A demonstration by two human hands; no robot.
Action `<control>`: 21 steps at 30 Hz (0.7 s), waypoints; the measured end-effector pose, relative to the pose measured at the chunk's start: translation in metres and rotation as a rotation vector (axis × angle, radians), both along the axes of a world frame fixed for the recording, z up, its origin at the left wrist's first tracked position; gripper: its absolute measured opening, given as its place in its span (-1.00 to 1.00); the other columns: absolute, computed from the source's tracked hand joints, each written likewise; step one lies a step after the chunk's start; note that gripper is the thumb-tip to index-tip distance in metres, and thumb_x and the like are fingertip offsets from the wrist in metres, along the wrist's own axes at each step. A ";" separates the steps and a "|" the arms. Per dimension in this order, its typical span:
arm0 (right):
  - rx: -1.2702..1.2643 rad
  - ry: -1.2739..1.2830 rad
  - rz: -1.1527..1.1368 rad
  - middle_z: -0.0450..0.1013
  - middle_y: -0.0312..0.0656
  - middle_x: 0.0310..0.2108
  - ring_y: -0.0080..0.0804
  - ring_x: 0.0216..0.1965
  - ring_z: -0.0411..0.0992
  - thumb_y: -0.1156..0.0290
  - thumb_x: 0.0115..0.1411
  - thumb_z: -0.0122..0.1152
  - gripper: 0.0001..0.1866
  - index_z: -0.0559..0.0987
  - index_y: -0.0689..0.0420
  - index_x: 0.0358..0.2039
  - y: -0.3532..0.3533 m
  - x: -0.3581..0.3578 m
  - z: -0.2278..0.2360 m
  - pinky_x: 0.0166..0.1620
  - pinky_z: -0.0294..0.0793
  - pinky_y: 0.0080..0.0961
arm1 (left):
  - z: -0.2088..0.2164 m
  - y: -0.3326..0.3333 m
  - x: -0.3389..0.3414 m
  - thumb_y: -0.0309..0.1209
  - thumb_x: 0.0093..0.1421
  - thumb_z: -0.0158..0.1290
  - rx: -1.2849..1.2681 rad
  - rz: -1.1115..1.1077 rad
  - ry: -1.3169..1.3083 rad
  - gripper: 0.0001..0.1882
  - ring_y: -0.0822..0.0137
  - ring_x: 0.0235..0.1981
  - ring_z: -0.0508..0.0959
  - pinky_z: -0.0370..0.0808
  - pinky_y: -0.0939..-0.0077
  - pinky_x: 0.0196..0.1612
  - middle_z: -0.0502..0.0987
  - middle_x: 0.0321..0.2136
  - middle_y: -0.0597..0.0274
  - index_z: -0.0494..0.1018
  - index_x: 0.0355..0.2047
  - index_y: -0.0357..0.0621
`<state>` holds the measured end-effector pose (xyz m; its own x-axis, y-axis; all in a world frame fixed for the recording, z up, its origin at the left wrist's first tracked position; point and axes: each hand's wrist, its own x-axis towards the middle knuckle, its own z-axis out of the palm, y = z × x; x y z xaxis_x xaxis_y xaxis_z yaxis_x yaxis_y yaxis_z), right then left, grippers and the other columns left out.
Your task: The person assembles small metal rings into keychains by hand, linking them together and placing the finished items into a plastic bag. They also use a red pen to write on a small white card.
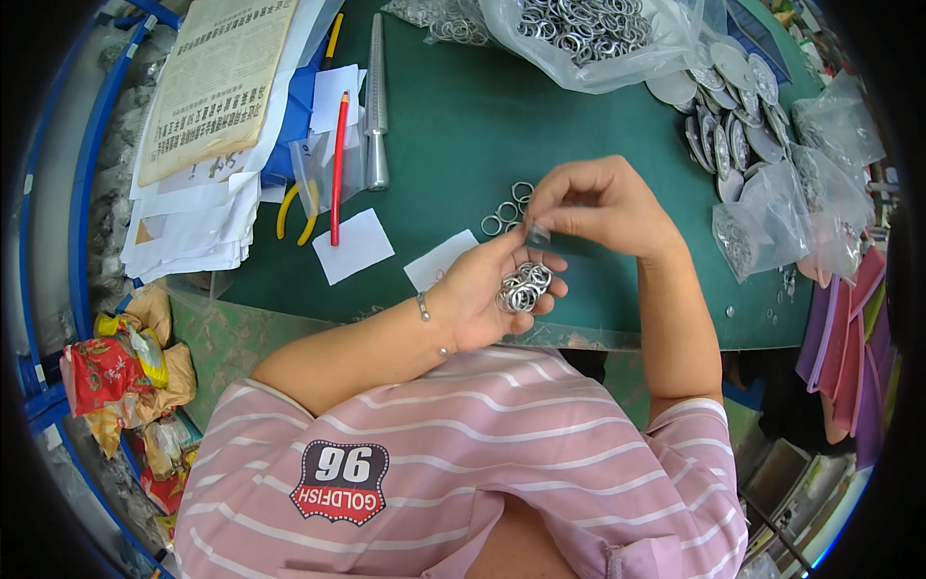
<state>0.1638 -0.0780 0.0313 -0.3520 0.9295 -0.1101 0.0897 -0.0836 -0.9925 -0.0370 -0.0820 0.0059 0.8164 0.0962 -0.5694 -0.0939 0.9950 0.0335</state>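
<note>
My left hand (479, 294) is turned palm up, its fingers curled under a small heap of silver metal rings (526, 287). Just above it my right hand (600, 205) is closed in a pinch, thumb against forefinger. Between those fingertips, close to the left thumb, shows a small greyish, blurred piece (538, 234); its kind is not clear. Several loose metal rings (506, 212) lie on the green table beyond the left thumb. A white paper slip (436, 262) rests on the table beside the left hand, partly covered by it.
On the green table (449, 145) lie a red pencil (340, 169), a tapered metal rod (376, 106) and yellow-handled pliers (307, 214). Papers (207, 145) are stacked left. A plastic bag of rings (588, 68) stands at the back; metal discs (733, 125) and small bags (762, 227) sit right.
</note>
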 end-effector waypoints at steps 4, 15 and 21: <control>0.393 -0.533 -0.280 0.50 -0.11 -0.46 -0.27 -0.45 0.49 0.63 -0.02 0.23 -0.88 0.57 0.24 -0.40 0.001 -0.018 -0.013 -0.29 0.49 -0.42 | -0.001 -0.004 0.007 -0.15 0.37 -0.17 0.029 -0.051 0.035 -0.63 0.38 -0.49 0.55 0.36 0.66 -0.69 0.53 -0.41 0.12 0.43 -0.20 -0.22; 0.025 -0.076 -0.110 0.50 -0.33 -0.48 -0.64 -0.44 0.40 0.58 0.06 0.26 -0.94 0.56 0.25 -0.41 -0.008 -0.003 0.005 -0.33 0.43 -0.63 | 0.002 -0.004 -0.001 -0.18 0.37 -0.17 0.020 -0.018 0.005 -0.66 0.38 -0.49 0.55 0.36 0.66 -0.70 0.52 -0.41 0.14 0.44 -0.21 -0.20; 0.523 -0.664 -0.218 0.47 -0.12 -0.43 -0.07 -0.33 0.42 0.63 -0.08 0.23 -0.84 0.53 0.20 -0.42 -0.012 -0.017 -0.026 -0.28 0.43 -0.23 | -0.001 -0.015 0.006 -0.26 0.35 -0.13 0.027 -0.126 0.036 -0.72 0.37 -0.49 0.56 0.37 0.65 -0.70 0.53 -0.41 0.13 0.44 -0.19 -0.22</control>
<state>0.1464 -0.0897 0.0053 -0.1745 0.9573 0.2303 0.6980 0.2853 -0.6568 -0.0312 -0.0969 0.0050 0.8023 0.0099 -0.5969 0.0334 0.9976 0.0614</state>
